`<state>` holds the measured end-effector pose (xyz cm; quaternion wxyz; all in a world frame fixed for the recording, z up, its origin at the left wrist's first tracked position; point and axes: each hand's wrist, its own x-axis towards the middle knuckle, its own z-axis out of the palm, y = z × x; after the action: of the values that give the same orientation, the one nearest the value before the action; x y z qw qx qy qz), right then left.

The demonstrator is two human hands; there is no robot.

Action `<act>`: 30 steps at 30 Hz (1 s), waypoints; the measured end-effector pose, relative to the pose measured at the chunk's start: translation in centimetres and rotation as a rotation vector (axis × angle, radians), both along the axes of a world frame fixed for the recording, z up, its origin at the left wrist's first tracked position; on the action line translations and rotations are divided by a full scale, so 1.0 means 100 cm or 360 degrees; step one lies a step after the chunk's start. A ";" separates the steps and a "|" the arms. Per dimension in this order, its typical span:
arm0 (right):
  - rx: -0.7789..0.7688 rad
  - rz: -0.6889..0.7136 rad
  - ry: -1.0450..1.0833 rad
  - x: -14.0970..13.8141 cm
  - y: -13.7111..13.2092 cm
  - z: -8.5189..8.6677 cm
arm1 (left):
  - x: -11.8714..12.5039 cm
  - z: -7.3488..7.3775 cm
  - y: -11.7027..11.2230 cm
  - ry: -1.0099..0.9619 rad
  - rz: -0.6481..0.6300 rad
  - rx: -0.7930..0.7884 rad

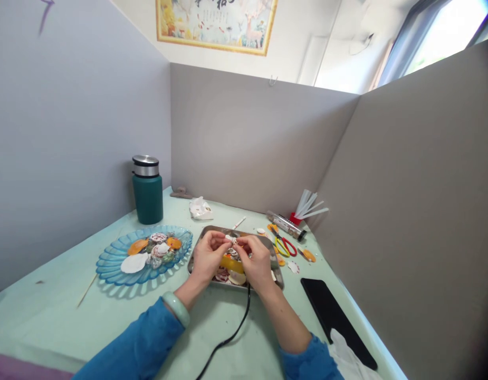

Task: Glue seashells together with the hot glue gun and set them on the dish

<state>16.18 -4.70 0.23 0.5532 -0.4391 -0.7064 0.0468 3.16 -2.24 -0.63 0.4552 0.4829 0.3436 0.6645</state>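
Observation:
Over a metal tray (200,244) holding several shells, my left hand (207,258) and my right hand (256,263) meet, fingers pinched together. Between the fingertips sits a small pale shell (230,240). A yellow tool (232,264) lies in the tray under my hands, and a black cord (231,332) runs from it toward me. A pale green bangle (176,307) circles my left wrist.
A blue glass plate (109,266) with shells lies to the left, a green flask (147,191) behind it. Scissors (283,244), a tube (285,224) and a red cup of white sticks (303,211) stand right. A black phone (334,319) lies near right. Grey partitions surround the table.

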 end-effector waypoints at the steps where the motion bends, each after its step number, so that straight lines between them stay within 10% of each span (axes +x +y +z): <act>1: -0.0003 -0.0003 0.0002 0.000 0.000 0.000 | 0.000 0.000 0.000 0.0004 0.0005 -0.0003; 30: -0.0006 -0.0070 0.0036 0.000 -0.003 0.000 | -0.008 0.008 -0.003 -0.0216 -0.0178 -0.0283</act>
<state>16.23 -4.97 0.26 0.5612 -0.4549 -0.6903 0.0409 2.38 -2.55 0.18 0.5548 0.4128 0.3421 0.6362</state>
